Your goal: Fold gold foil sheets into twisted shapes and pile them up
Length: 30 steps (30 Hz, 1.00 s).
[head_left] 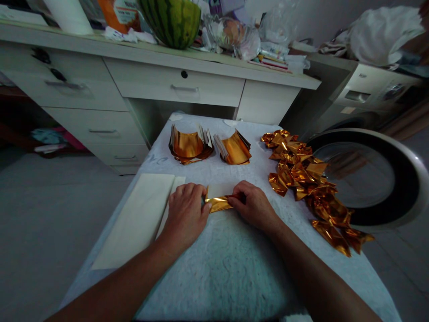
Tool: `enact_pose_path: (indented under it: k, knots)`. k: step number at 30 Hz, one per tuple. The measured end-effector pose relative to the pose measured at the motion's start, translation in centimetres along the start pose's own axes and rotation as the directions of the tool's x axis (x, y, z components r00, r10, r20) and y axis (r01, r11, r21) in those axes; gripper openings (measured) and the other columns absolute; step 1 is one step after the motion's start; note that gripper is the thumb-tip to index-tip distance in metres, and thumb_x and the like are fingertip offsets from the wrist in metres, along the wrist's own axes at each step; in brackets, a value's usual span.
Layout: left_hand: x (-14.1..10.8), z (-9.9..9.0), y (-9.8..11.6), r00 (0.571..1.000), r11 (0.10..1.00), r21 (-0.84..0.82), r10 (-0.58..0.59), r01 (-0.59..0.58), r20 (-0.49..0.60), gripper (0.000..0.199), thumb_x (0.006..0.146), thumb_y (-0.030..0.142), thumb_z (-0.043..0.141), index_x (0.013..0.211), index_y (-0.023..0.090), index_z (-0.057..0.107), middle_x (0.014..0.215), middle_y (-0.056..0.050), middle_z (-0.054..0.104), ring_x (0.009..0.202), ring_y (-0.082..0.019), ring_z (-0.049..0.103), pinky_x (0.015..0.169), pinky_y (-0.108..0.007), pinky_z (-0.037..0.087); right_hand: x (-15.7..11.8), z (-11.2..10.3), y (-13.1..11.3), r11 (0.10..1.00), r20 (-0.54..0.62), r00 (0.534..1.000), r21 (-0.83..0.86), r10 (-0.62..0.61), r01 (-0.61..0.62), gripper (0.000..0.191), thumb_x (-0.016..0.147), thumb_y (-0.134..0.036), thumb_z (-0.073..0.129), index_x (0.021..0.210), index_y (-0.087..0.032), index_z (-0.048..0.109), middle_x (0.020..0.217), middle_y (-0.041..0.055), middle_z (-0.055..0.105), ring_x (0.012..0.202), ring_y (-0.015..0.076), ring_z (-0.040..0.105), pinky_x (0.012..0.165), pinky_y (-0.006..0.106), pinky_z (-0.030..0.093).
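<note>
Between my two hands a gold foil sheet point(220, 204) lies on the cloth-covered table, its near edge folded into a shiny strip and a pale part behind it. My left hand point(188, 209) pinches the strip's left end. The right end is between the thumb and fingers of my right hand point(254, 205). Behind them stand two curved stacks of gold sheets, one on the left point(188, 145) and one on the right point(235, 148). White paper point(137, 217) lies to the left of my left hand. Crumpled-looking folded gold pieces point(301, 172) form a long pile on the right.
The table point(214, 277) has a pale cloth cover. Beyond it is a white counter with drawers point(214, 89), holding a cut watermelon point(172, 22), plastic bags and other clutter. A washing machine's open round door point(365, 176) stands close to the table's right edge.
</note>
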State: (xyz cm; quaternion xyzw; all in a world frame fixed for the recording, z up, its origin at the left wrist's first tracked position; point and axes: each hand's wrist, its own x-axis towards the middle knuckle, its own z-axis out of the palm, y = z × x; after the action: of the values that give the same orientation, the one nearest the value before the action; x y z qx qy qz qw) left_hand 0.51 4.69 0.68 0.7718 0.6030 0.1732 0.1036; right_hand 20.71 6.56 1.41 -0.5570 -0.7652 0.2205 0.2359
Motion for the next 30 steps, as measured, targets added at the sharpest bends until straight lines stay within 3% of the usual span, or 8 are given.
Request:
enact_pose_path:
  k: [30]
  knots:
    - [0.15,0.32,-0.03,0.999,0.999,0.015,-0.037,0.038,-0.025,0.012,0.087,0.026,0.056,0.097,0.02,0.055,0.103,-0.007,0.057,0.102,-0.029,0.049,0.09,-0.044,0.04,0.06,-0.11,-0.25,0.998,0.004,0.999,-0.037,0.044,-0.044,0.015,0.083,-0.018,0.068,0.072,-0.018,0.057,0.075,-0.0004,0.057,0.067,0.0129,0.05,0.063,0.026,0.034]
